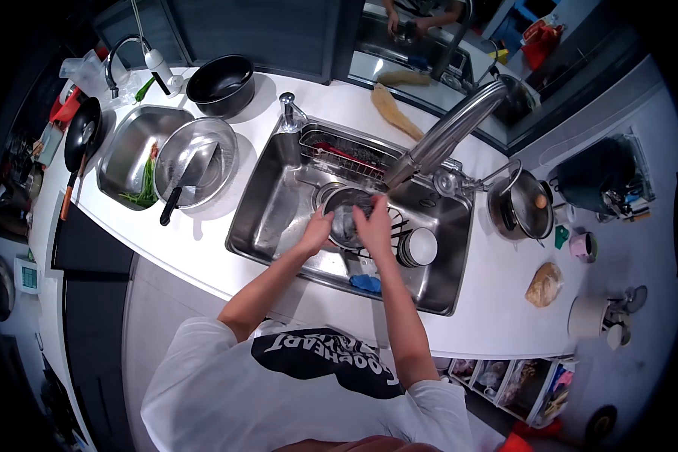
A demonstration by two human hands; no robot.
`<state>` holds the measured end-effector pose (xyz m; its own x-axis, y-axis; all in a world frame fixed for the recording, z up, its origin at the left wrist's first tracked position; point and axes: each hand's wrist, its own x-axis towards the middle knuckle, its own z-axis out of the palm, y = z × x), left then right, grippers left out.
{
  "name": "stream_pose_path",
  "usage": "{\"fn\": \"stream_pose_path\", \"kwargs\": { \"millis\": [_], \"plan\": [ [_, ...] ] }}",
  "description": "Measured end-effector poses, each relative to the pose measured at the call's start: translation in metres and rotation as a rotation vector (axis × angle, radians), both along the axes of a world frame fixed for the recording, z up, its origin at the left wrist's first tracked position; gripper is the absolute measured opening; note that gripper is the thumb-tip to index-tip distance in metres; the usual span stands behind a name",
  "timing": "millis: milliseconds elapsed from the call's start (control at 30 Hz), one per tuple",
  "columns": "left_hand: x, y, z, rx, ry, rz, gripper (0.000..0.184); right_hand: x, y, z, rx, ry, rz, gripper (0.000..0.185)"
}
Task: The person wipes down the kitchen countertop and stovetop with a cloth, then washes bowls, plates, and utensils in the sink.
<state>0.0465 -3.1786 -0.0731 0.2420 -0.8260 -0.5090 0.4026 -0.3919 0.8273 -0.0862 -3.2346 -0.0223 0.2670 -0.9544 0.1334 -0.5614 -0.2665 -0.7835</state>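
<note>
Over the large steel sink [246, 226], my left hand [318, 229] grips the near left rim of a round metal bowl [343, 219]. Inside the bowl's right side, my right hand [375, 224] has its fingers bent downward; what they hold, if anything, is hidden. Behind the bowl, the rims of other round dishes [322, 193] show. A stack of white bowls [420, 247] sits to the right of my right hand. Near the sink's front wall lies a blue cloth [365, 283].
The big faucet [452, 134] arches over the sink's back right. A wire rack [346, 156] hangs along the back. Left of the sink, a knife [188, 182] lies across a colander [230, 143]. A lidded pot [521, 203] stands on the right.
</note>
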Motion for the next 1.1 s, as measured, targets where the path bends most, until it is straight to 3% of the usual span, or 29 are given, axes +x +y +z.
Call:
{"fn": "stream_pose_path", "kwargs": {
  "millis": [133,167,267,400,500,633,733,833,867,967,1033,1067,1100],
  "plan": [
    [-0.005,-0.001,0.003,-0.232,-0.526,0.005,0.039,-0.006,0.015,-0.021,-0.052,0.414,0.314,0.047],
    [-0.005,0.000,0.003,-0.303,-0.679,0.011,0.040,-0.006,0.019,-0.024,-0.071,0.414,0.269,0.046],
    [-0.009,0.000,-0.001,-0.287,-0.724,0.069,0.046,-0.005,0.031,-0.031,-0.174,0.361,0.089,0.040],
    [-0.023,-0.002,-0.005,-0.212,-0.829,0.116,0.049,0.005,0.043,-0.068,-0.118,0.152,-0.097,0.037],
    [-0.025,-0.001,0.004,-0.211,-0.822,0.163,0.047,0.006,0.051,-0.064,0.192,0.012,-0.135,0.032],
    [-0.029,0.003,0.021,-0.241,-0.641,0.200,0.047,0.006,0.048,-0.070,0.239,-0.030,-0.173,0.033],
    [-0.034,0.004,0.020,-0.270,-0.636,0.230,0.049,0.014,0.047,-0.103,0.091,-0.145,-0.337,0.032],
    [-0.032,0.011,0.004,-0.322,-0.663,0.187,0.053,-0.005,0.028,-0.102,0.512,-0.204,-0.122,0.030],
    [-0.029,0.015,0.000,-0.322,-0.685,0.142,0.054,-0.012,0.022,-0.114,0.061,-0.004,-0.072,0.030],
    [-0.020,0.023,-0.001,-0.203,-0.703,-0.043,0.060,-0.034,-0.006,-0.058,-0.251,0.366,0.166,0.037],
    [-0.015,0.021,0.003,-0.098,-0.729,-0.192,0.060,-0.039,-0.034,-0.046,-0.318,0.480,0.323,0.040],
    [-0.013,0.016,-0.007,-0.249,-0.723,-0.116,0.057,-0.039,-0.040,-0.044,-0.352,0.535,0.403,0.041],
    [-0.009,0.012,-0.001,-0.216,-0.733,-0.119,0.057,-0.036,-0.038,-0.046,-0.284,0.463,0.327,0.041]
  ]
}}
